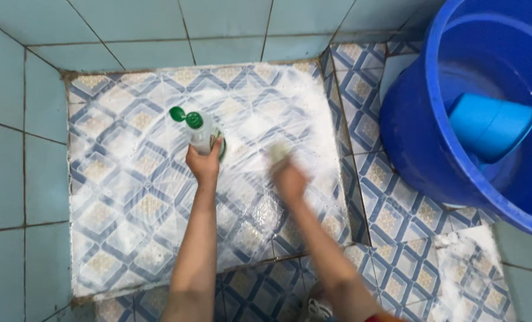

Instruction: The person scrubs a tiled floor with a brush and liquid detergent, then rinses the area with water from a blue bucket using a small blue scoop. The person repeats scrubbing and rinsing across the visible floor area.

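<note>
Two hands over the soapy patterned floor [129,203]: left hand [203,164] wrapped around a green-capped bottle [199,128], cap flipped open, kept ready. Right hand [290,179], blurred, clutches a pale scrubber [280,152] against the tiles. Blue bucket [415,149] at 2 o'clock.

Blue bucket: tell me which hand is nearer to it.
Right. The right hand, blurred, is on the foamy patterned floor holding a pale scrubber, closer to the blue bucket at far right. The left hand grips a green-capped bottle, farther left.
</note>
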